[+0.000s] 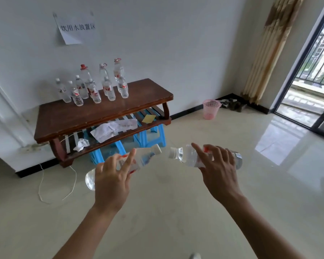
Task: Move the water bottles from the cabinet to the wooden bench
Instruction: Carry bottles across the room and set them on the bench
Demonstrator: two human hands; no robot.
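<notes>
While a paper sign (pixel 75 28) is seen taped to the wall at the far left, a cluster of water bottles (pixel 94 85) is shown standing upright on the back left of the wooden tabletop (pixel 101 113). Crumpled papers (pixel 112 128) are seen on its lower shelf. Nearer, 1 bottle (pixel 144 157) is grasped in the left hand (pixel 111 179), cap tilted up and right. A 2nd bottle (pixel 185 156) is grasped in the right hand (pixel 220 171), cap pointed left. A pink basket (pixel 211 108) is set on the floor by the wall.
</notes>
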